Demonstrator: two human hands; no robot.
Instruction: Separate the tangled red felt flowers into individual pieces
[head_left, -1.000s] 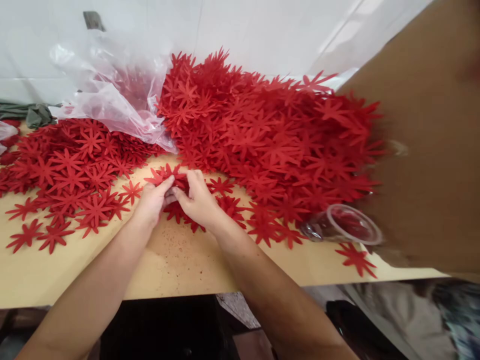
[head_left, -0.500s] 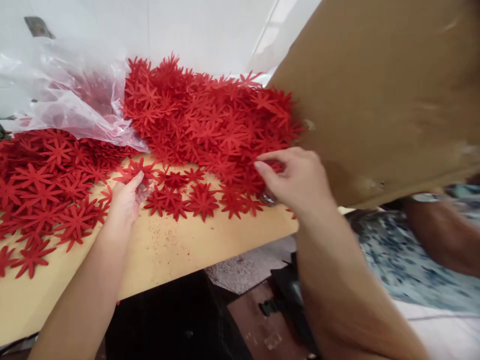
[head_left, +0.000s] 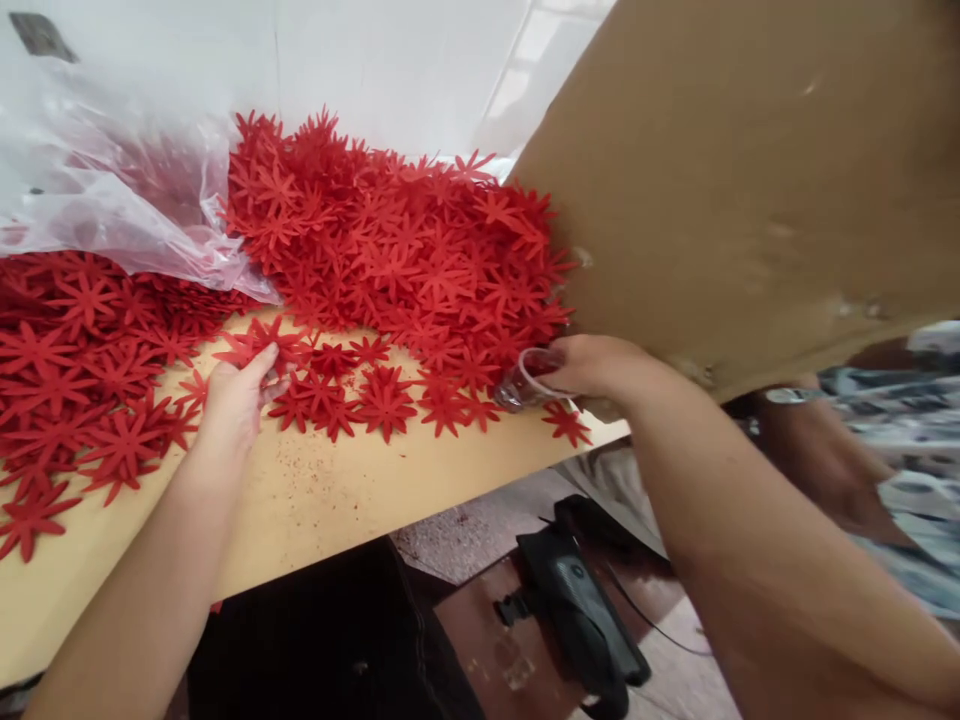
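Note:
My left hand (head_left: 241, 392) pinches a red flower-shaped cutout (head_left: 262, 342) between thumb and fingers, just above the table. At the table's right side, my right hand (head_left: 592, 366) is at the mouth of a clear plastic cup (head_left: 517, 388) that lies tipped on its side. The fingertips are hidden at or inside the cup, so their grip does not show. Between my hands lie several small stacks of red cutouts (head_left: 386, 402). A single red cutout (head_left: 567, 424) rests in front of the cup.
A large heap of red cutouts (head_left: 405, 240) stands against the white wall, another (head_left: 67, 370) at the left beneath a clear plastic bag (head_left: 142, 215). A big cardboard sheet (head_left: 720, 190) leans at the right. Beyond it is another person's arm (head_left: 817, 450). A black bag (head_left: 577, 600) lies below.
My right hand has moved down from above the red heap to the cup, its fingertips going out of sight. My left hand keeps its hold on the cutout. The view has shifted slightly right.

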